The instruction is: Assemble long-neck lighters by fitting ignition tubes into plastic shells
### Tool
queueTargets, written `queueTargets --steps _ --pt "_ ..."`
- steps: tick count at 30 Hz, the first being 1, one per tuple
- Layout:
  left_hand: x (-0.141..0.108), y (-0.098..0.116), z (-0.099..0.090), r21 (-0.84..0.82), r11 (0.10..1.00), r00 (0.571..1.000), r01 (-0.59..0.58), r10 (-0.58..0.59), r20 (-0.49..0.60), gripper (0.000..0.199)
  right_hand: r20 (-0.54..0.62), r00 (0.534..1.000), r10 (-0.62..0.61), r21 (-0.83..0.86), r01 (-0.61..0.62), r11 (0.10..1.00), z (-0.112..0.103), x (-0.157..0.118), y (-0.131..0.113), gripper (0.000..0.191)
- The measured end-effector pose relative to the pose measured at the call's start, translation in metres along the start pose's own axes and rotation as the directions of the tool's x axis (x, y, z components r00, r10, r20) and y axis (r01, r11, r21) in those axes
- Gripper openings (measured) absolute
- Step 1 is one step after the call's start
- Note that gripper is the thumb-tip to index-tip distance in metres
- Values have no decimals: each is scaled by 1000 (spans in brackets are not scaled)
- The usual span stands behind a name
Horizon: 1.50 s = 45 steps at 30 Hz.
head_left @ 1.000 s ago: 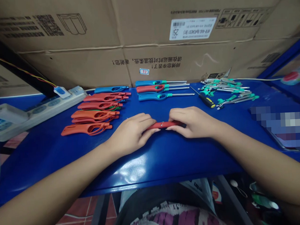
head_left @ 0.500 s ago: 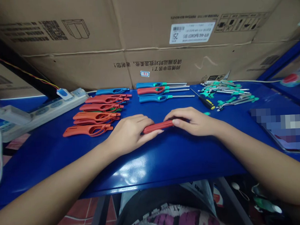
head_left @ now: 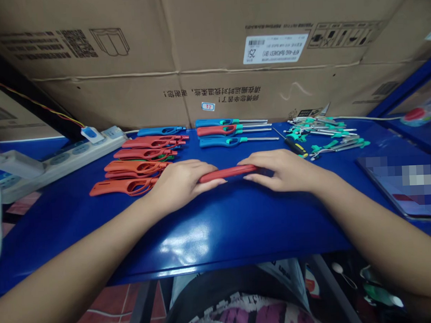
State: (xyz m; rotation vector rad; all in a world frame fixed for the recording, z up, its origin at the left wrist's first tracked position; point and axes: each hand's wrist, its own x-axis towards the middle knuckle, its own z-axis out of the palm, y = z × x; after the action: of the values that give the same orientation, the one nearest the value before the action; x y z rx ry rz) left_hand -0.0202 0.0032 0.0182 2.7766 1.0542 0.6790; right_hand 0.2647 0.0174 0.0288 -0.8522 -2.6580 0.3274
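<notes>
A red lighter casing point(head_left: 226, 173) is held level, edge up, above the front middle of the blue table. My left hand point(head_left: 180, 182) is wrapped round its left end, thumb along the near side. Around the right end curls my right hand point(head_left: 283, 170), fingers on the far side and thumb below the near edge; whether the thumb touches is hard to tell. Left of my hands lies a row of red and orange lighter casings point(head_left: 113, 186), with a blue casing point(head_left: 157, 131) at the back. Lighters with metal tubes point(head_left: 220, 142) lie behind my hands.
A screwdriver point(head_left: 296, 147) lies beyond my right hand, near a pile of green nozzle parts with metal tubes point(head_left: 317, 126). A white power strip point(head_left: 65, 161) stands at left. Cardboard point(head_left: 127, 98) walls the back. A flat device point(head_left: 398, 191) lies at right.
The red casing has shifted slightly left with my left hand. My right thumb has slid off its near face to below it, and more of the right end shows.
</notes>
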Motion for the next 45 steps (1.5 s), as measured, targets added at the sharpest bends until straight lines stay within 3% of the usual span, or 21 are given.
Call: queueTargets --steps 6,9,13,18,24,25,29,37,42,45 --pt "2 -2 0 27 998 997 53 -54 47 38 -25 1000 11 -188 -15 982 4 -2 7 25" --pt "-1 10 4 85 996 998 2 -6 58 37 -44 998 -48 -272 34 962 13 -1 -7 26" --pt "-5 25 7 154 985 993 -82 66 102 37 15 995 -98 -338 97 936 24 2 -25 25" --pt "-6 24 6 177 982 996 -65 53 75 36 18 1000 -16 -376 22 926 19 7 -25 32" --pt "-4 13 2 203 979 997 23 -37 70 37 -62 988 138 -556 -149 818 -8 -4 4 51" --pt "-4 12 2 209 978 997 25 -39 66 37 -59 983 172 -560 -175 810 -12 -7 11 48" --pt "-4 9 1 234 972 998 26 -38 50 38 24 978 208 -485 -171 858 -20 -12 28 8" --pt "-6 17 8 195 977 997 -80 79 13 36 84 995 -54 -245 73 967 6 2 -3 28" --pt "-6 18 10 204 970 990 -134 139 -10 32 48 993 -104 -223 112 968 9 2 -11 37" --pt "-6 17 9 187 976 993 -109 114 -20 32 10 992 -126 -249 125 960 3 0 -8 27"
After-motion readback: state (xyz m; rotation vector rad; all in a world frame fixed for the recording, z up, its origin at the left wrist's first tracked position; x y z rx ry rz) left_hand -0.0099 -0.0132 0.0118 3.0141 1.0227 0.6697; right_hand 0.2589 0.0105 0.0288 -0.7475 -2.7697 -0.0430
